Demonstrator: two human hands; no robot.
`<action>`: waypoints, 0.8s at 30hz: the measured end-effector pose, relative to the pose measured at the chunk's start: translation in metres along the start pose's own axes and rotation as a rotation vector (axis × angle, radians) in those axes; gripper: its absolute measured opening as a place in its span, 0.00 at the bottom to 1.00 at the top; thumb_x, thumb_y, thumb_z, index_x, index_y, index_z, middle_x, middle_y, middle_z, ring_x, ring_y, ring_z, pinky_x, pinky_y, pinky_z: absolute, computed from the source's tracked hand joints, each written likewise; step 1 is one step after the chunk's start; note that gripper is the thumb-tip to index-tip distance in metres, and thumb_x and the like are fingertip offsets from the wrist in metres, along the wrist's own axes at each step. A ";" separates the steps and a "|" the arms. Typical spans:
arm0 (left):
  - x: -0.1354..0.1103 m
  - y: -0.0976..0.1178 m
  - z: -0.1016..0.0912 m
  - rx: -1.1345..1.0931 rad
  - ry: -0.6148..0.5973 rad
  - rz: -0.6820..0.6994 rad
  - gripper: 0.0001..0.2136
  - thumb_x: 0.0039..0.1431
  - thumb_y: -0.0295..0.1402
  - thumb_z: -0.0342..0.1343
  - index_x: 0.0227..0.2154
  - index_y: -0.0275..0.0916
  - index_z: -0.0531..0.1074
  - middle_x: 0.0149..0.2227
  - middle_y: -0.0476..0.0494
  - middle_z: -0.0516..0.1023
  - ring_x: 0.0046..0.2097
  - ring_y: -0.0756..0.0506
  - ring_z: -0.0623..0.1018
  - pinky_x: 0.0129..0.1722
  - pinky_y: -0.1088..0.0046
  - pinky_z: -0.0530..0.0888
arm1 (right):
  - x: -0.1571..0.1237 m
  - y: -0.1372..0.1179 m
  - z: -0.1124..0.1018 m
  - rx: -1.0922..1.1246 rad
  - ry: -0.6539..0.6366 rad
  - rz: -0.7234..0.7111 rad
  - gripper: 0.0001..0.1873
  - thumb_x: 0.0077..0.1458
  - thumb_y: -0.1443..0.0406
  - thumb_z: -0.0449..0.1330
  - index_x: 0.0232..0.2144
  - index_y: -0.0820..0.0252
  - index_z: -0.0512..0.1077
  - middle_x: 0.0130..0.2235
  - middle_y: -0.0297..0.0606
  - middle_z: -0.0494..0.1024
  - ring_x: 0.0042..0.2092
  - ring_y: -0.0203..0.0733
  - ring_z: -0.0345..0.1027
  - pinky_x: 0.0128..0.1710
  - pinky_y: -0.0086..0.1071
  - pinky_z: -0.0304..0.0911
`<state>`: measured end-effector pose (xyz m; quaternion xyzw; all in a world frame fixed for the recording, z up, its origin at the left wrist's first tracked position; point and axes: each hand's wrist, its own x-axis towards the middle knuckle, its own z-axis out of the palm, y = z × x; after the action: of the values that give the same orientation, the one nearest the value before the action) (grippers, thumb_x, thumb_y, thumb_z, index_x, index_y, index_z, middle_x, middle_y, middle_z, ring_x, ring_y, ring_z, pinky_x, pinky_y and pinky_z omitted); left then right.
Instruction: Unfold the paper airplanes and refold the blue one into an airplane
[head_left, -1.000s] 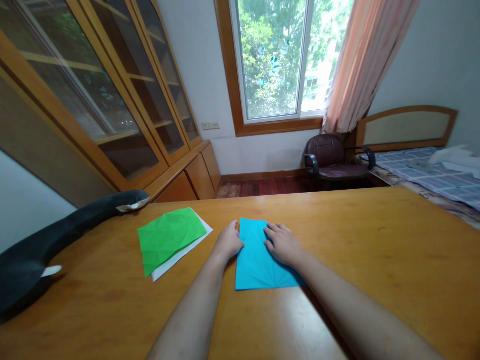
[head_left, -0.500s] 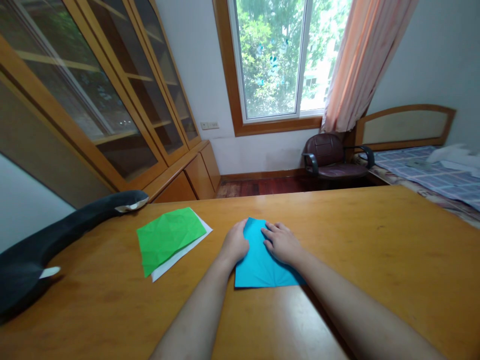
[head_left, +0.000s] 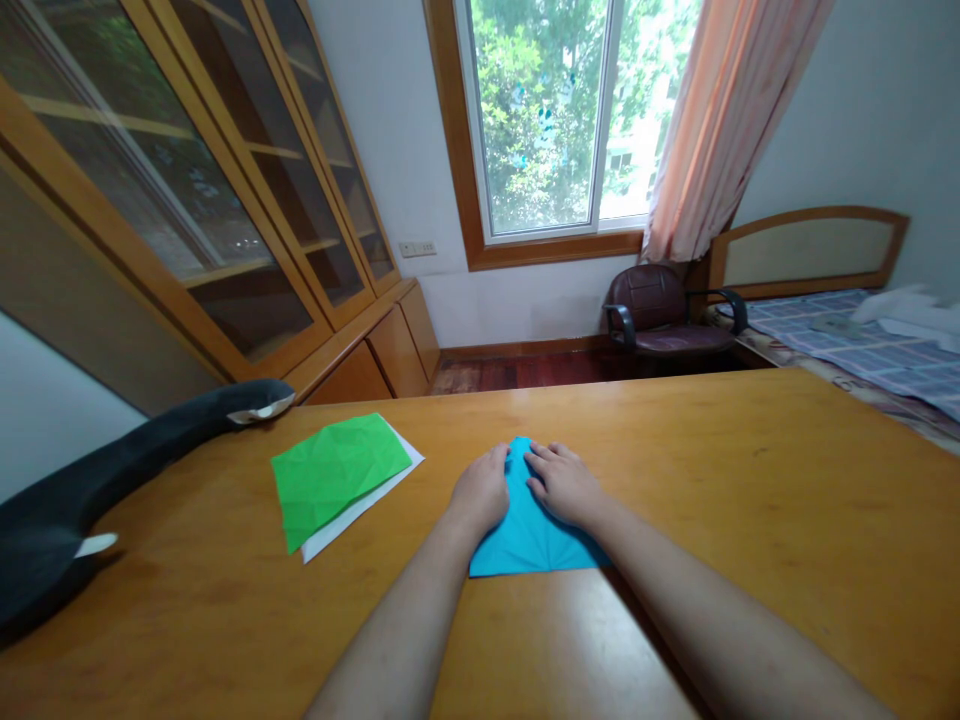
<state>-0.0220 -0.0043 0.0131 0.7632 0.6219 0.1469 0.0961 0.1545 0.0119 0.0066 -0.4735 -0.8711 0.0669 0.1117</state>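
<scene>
A sheet of blue paper [head_left: 536, 530] lies on the table, creased, with radiating fold lines near its front edge. My left hand [head_left: 484, 490] is closed on its left side and bends that edge inward; the thumb and part of the paper are hidden beneath it. On the paper's upper right rests my right hand [head_left: 564, 485], fingers apart and lying flat. The two hands face each other, with a narrow strip of blue showing between them at the far end.
To the left lies a creased green sheet [head_left: 337, 475] on top of a white sheet [head_left: 360, 515]. A dark plush-looking object [head_left: 127, 465] with white patches stretches along the table's left side. Past the table [head_left: 750, 520] stand a brown armchair [head_left: 649, 310] and a glass-fronted cabinet [head_left: 322, 310].
My left hand has moved right and inward, carrying the paper's upper left edge with it, so less blue shows between the hands. My right hand stays almost in place.
</scene>
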 end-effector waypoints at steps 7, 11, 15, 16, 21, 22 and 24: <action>0.002 -0.005 0.002 0.019 0.011 0.063 0.23 0.58 0.26 0.51 0.58 0.39 0.66 0.57 0.39 0.72 0.56 0.40 0.73 0.57 0.64 0.69 | 0.000 0.001 0.000 0.015 -0.012 0.002 0.25 0.61 0.59 0.51 0.57 0.62 0.67 0.62 0.45 0.65 0.55 0.53 0.60 0.56 0.42 0.53; 0.002 -0.006 0.004 0.010 0.002 0.128 0.23 0.58 0.26 0.51 0.58 0.36 0.67 0.60 0.38 0.69 0.60 0.42 0.70 0.61 0.65 0.65 | 0.000 0.001 0.001 0.034 -0.015 0.007 0.24 0.61 0.59 0.51 0.56 0.62 0.68 0.63 0.46 0.64 0.56 0.52 0.59 0.57 0.42 0.52; 0.001 -0.005 0.004 0.011 -0.017 0.171 0.24 0.58 0.27 0.51 0.58 0.35 0.66 0.61 0.35 0.67 0.60 0.40 0.69 0.61 0.64 0.66 | 0.000 0.004 0.002 0.053 0.002 0.004 0.25 0.60 0.60 0.53 0.56 0.67 0.67 0.62 0.49 0.65 0.57 0.51 0.59 0.59 0.40 0.51; 0.000 -0.005 0.004 0.011 -0.023 0.175 0.23 0.58 0.27 0.51 0.58 0.35 0.66 0.61 0.35 0.67 0.61 0.40 0.69 0.61 0.64 0.66 | 0.000 0.005 0.003 0.057 0.005 0.002 0.23 0.60 0.61 0.53 0.55 0.68 0.67 0.61 0.50 0.66 0.57 0.50 0.59 0.59 0.40 0.51; 0.000 -0.002 0.003 0.025 -0.053 0.172 0.22 0.61 0.28 0.50 0.58 0.36 0.66 0.62 0.35 0.65 0.61 0.41 0.68 0.61 0.63 0.65 | 0.001 0.012 0.002 0.094 0.011 -0.038 0.17 0.61 0.69 0.48 0.45 0.65 0.75 0.58 0.48 0.70 0.52 0.46 0.64 0.54 0.36 0.56; 0.000 -0.002 0.003 0.027 -0.058 0.171 0.22 0.61 0.29 0.49 0.58 0.36 0.66 0.62 0.35 0.65 0.62 0.41 0.67 0.61 0.63 0.65 | 0.002 0.013 0.001 0.099 0.012 -0.049 0.17 0.61 0.69 0.48 0.45 0.65 0.75 0.58 0.47 0.70 0.52 0.46 0.64 0.54 0.36 0.56; -0.001 -0.001 0.003 0.029 -0.062 0.172 0.22 0.62 0.30 0.49 0.59 0.36 0.66 0.62 0.36 0.64 0.62 0.41 0.67 0.62 0.63 0.64 | 0.001 0.014 0.000 0.097 0.008 -0.062 0.19 0.61 0.69 0.48 0.48 0.65 0.74 0.59 0.47 0.69 0.52 0.46 0.64 0.54 0.36 0.57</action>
<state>-0.0223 -0.0046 0.0099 0.8192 0.5528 0.1219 0.0916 0.1655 0.0205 0.0038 -0.4404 -0.8808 0.1036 0.1398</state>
